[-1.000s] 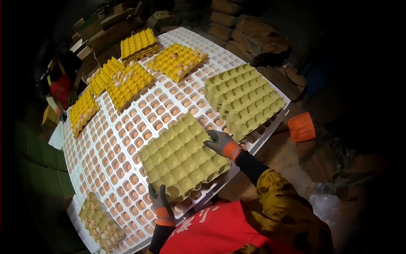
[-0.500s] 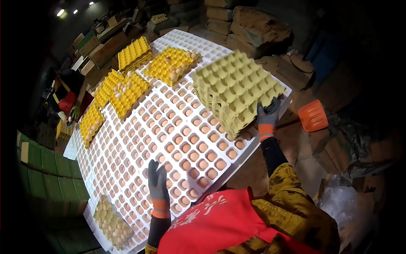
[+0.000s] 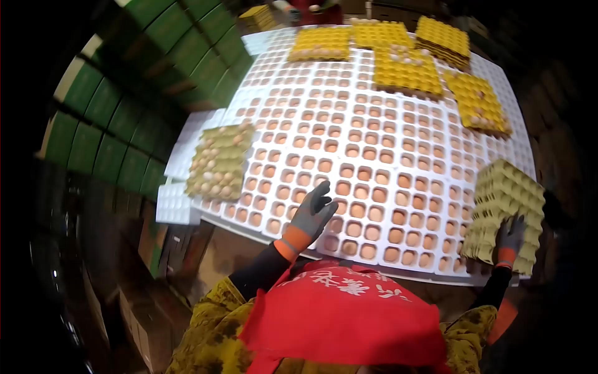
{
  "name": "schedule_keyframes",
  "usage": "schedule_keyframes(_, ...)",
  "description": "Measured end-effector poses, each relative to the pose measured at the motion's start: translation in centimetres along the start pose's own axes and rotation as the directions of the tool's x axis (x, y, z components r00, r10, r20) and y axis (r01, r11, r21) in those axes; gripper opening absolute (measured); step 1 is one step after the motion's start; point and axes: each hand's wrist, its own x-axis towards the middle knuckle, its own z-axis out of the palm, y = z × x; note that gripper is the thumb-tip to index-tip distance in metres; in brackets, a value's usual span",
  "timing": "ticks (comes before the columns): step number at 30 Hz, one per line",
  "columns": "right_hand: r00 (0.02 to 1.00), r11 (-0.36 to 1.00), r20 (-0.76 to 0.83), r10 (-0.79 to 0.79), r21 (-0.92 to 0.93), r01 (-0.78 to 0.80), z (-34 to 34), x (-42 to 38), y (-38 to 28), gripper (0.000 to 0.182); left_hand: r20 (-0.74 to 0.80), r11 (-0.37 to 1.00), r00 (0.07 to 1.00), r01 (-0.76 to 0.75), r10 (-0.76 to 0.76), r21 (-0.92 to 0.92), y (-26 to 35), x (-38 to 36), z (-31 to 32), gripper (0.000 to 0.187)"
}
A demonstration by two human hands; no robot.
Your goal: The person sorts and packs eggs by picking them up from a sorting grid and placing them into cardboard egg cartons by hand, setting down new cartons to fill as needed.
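White foam trays (image 3: 367, 154) full of eggs cover the table. My left hand (image 3: 314, 212), in a grey and orange glove, hovers over their near edge, holding nothing, with its fingers apart. At the right, my right hand (image 3: 511, 238) lies with spread fingers on the near side of a stack of empty greenish egg trays (image 3: 506, 193). A greenish tray (image 3: 219, 162) partly filled with eggs rests at the left end. Yellow trays (image 3: 408, 70), some holding eggs, lie along the far side.
Green boxes (image 3: 124, 121) are stacked at the left. A co-worker's gloved hand (image 3: 288, 11) shows beyond the far edge. A small white tray (image 3: 177, 204) juts out at the left corner. An orange scoop (image 3: 503, 321) is partly visible low at the right.
The view has swung to the left, bringing the green boxes and the egg-filled greenish tray further in. My left hand has its fingers more forward over the foam trays; my right hand remains on the stack.
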Motion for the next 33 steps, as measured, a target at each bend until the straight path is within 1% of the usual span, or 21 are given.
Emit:
schedule_keyframes(1,0.972,0.999,0.234,0.031,0.020,-0.037,5.0,-0.6,3.6,0.050,0.022,0.999,0.999,0.031,-0.031,-0.009,1.2,-0.1,-1.9,0.056)
schedule_keyframes(4,0.925,0.924,0.336,0.179,0.266,-0.276,5.4,2.4,6.4,0.051,-0.171,0.989,0.978,-0.103,0.120,0.107,-0.1,0.1,-9.9,0.054)
schedule_keyframes(5,0.969,0.957,0.208,0.136,0.224,-0.183,3.9,3.2,4.4,0.050,-0.194,0.983,0.971,-0.114,0.140,0.141,-1.6,0.5,-14.5,0.049)
schedule_keyframes(7,0.998,0.993,-0.055,0.027,0.115,-0.020,-1.0,3.3,-7.0,0.048,-0.413,0.956,0.895,-0.045,0.167,0.290,-0.7,0.4,-21.1,0.047)
schedule_keyframes(8,0.996,0.806,-0.087,0.030,0.591,0.027,-0.5,2.5,-12.2,0.045,-0.504,0.933,0.844,0.011,0.184,0.358,-0.4,0.2,-24.7,0.047)
schedule_keyframes(9,0.990,0.623,0.120,0.070,0.770,-0.137,0.8,1.3,-17.3,0.044,-0.597,0.949,0.759,-0.084,0.257,0.303,-2.8,1.3,-29.3,0.050)
schedule_keyframes(10,0.974,0.555,0.156,-0.167,0.831,-0.038,2.3,0.2,-22.2,0.045,-0.662,0.944,0.694,-0.083,0.285,0.320,-5.0,2.3,-34.5,0.051)
schedule_keyframes(11,0.883,0.313,0.416,-0.220,0.887,-0.340,1.4,-2.1,-30.1,0.045,-0.674,0.921,0.666,-0.051,0.320,0.386,-7.0,3.1,-39.7,0.055)
schedule_keyframes(13,0.693,0.160,0.532,-0.487,0.834,-0.528,0.3,-7.8,-44.6,0.045,-0.672,0.813,0.635,0.116,0.381,0.571,-8.4,4.2,-46.0,0.058)
schedule_keyframes(15,0.516,0.249,0.546,-0.660,0.807,-0.535,-0.6,-13.2,-56.7,0.045,-0.623,0.784,0.739,0.219,0.256,0.581,-13.0,6.8,-53.6,0.060)
schedule_keyframes(16,0.481,0.222,0.535,-0.695,0.795,-0.564,-1.5,-15.2,-62.0,0.045,-0.598,0.763,0.778,0.266,0.190,0.589,-14.9,8.0,-56.3,0.061)
schedule_keyframes(17,0.456,0.278,0.529,-0.716,0.815,-0.508,0.5,-17.2,-66.1,0.048,-0.539,0.818,0.839,0.257,0.075,0.514,-13.4,8.0,-56.3,0.060)
schedule_keyframes(19,0.523,0.304,0.571,-0.633,0.804,-0.510,2.9,-20.5,-72.9,0.059,-0.464,0.907,0.879,0.281,-0.112,0.313,-15.5,9.1,-58.5,0.059)
schedule_keyframes(20,0.592,0.318,0.536,-0.602,0.841,-0.438,5.9,-21.6,-74.9,0.059,-0.468,0.873,0.883,0.263,-0.046,0.412,-14.3,9.0,-57.6,0.059)
schedule_keyframes(21,0.659,0.333,0.493,-0.568,0.870,-0.363,7.9,-22.4,-76.3,0.060,-0.472,0.875,0.881,0.246,-0.022,0.418,-15.1,9.4,-57.5,0.058)
schedule_keyframes(22,0.628,0.459,0.609,-0.485,0.788,-0.410,7.5,-22.5,-77.4,0.065,-0.489,0.828,0.873,0.273,0.002,0.490,-14.1,9.3,-56.5,0.057)
schedule_keyframes(24,0.594,0.567,0.714,-0.370,0.680,-0.465,5.5,-22.4,-78.9,0.069,-0.501,0.753,0.863,0.287,0.064,0.592,-11.9,8.7,-54.7,0.057)
schedule_keyframes(25,0.649,0.648,0.683,-0.336,0.667,-0.366,4.1,-22.4,-79.6,0.073,-0.497,0.732,0.861,0.272,0.104,0.624,-11.6,8.7,-53.9,0.057)
schedule_keyframes(29,0.685,0.658,0.672,-0.281,0.655,-0.372,5.5,-23.0,-80.3,0.066,-0.494,0.683,0.854,0.264,0.162,0.681,-11.4,9.5,-53.1,0.057)
schedule_keyframes(30,0.703,0.656,0.659,-0.268,0.659,-0.368,5.6,-23.3,-80.2,0.063,-0.527,0.814,0.846,0.249,0.081,0.524,-11.2,9.7,-53.3,0.059)
schedule_keyframes(33,0.744,0.655,0.625,-0.236,0.668,-0.353,5.4,-23.7,-80.6,0.057,-0.506,0.944,0.856,0.248,-0.109,0.216,-15.1,11.8,-55.7,0.066)
